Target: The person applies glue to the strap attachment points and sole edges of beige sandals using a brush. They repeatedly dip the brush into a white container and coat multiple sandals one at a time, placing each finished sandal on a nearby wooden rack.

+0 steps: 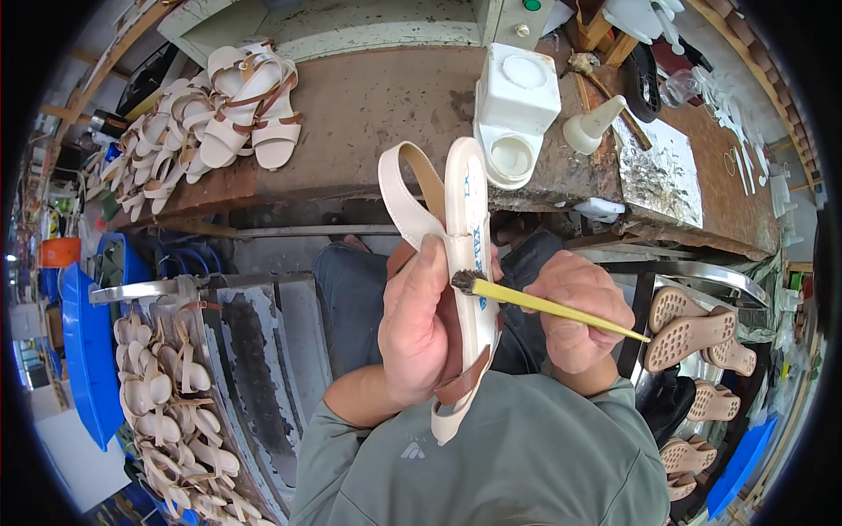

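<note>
Upright in front of my chest, an unfinished cream sandal [467,193] shows its pale underside with blue print. Its cream ankle strap loops out to the left, and a brown strap crosses near the lower end. My left hand [410,333] is closed around the middle of the sandal, thumb along its edge. Between the fingers of my right hand [579,309] is a slim brush [535,303] with a yellow handle. The brush's dark bristles touch the sandal's edge near mid-length. Part of the sandal is hidden behind my left fingers.
On the brown workbench [377,105] stand a white pot with a round cup [517,96] and a white cone-shaped bottle [595,127]. Cream sandals [232,114] pile up at its left. Sandal uppers [171,394] fill the left rack; tan soles [693,337] lie on the right one.
</note>
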A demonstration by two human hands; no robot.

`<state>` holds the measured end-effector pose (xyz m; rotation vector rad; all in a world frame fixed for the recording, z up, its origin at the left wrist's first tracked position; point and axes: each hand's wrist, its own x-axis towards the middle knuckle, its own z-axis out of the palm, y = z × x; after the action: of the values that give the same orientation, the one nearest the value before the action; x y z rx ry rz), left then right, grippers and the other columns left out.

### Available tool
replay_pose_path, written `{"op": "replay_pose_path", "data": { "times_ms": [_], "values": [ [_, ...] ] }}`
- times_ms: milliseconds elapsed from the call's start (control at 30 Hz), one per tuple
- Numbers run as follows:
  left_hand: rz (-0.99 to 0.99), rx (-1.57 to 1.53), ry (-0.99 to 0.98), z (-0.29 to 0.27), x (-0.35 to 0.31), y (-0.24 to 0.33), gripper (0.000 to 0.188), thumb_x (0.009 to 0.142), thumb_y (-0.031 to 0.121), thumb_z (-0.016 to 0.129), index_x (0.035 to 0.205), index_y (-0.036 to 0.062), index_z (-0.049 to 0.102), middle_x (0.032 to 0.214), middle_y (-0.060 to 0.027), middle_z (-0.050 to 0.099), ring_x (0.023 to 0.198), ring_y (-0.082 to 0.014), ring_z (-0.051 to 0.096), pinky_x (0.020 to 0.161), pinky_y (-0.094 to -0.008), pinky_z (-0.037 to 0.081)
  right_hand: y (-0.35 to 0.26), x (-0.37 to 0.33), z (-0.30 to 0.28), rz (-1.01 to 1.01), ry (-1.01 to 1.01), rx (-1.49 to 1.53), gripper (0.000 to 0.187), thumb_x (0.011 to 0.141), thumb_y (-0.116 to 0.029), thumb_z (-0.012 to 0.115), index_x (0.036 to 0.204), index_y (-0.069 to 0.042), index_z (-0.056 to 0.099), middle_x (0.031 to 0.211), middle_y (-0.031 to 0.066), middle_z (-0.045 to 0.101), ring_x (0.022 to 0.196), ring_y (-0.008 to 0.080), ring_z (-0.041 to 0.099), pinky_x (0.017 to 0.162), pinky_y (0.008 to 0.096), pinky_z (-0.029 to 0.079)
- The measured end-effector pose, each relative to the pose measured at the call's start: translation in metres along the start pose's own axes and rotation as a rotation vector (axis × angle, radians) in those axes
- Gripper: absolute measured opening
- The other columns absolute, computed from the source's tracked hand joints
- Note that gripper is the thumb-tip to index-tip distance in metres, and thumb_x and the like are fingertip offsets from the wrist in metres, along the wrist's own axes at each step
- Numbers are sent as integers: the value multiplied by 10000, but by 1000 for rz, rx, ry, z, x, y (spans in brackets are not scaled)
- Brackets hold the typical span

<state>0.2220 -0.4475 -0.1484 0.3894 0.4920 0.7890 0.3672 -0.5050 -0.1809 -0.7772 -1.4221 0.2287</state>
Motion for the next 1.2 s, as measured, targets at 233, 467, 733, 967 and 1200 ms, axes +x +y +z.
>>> {"op": "replay_pose_path", "data": {
  "times_ms": [233, 467, 733, 967, 1200],
  "values": [
    [69, 70, -145, -10, -6, -3, 477, 965, 369, 335, 1274, 15, 412, 1110, -127, 528, 927, -201, 506, 800, -324, 443, -15, -13, 9, 71, 91, 35, 152, 841, -103, 592, 931, 15, 560, 764, 139, 618, 617, 214, 596, 517, 317, 419],
    [205, 103, -109, -5, -7, -4, 437, 969, 323, 344, 1270, 15, 417, 1174, -146, 521, 916, -206, 516, 824, -325, 430, -17, -20, 1, 3, 31, 108, 202, 742, 5, 626, 930, 62, 582, 783, 171, 643, 645, 247, 639, 507, 305, 459],
    [147, 58, -24, 7, -14, 3, 452, 978, 325, 348, 1199, -54, 456, 924, -88, 561, 804, -95, 512, 693, -219, 409, -26, -22, 2, 4, 24, 87, 174, 706, -7, 643, 858, 71, 613, 751, 167, 644, 594, 237, 626, 483, 300, 457],
    [142, 79, 10, 9, -17, 7, 506, 972, 337, 364, 1277, -65, 407, 916, -75, 558, 775, -85, 503, 659, -207, 394, -33, -19, 1, -10, -26, 94, 149, 714, -30, 657, 832, 56, 627, 728, 156, 647, 577, 225, 622, 472, 291, 449],
    [116, 301, -118, -12, -20, 13, 467, 962, 347, 358, 1195, -40, 472, 947, -108, 566, 791, -118, 536, 579, -227, 440, -24, -7, -7, -26, -159, 175, 146, 704, -73, 700, 787, 32, 641, 691, 126, 646, 565, 218, 631, 465, 280, 441]
  ]
}}
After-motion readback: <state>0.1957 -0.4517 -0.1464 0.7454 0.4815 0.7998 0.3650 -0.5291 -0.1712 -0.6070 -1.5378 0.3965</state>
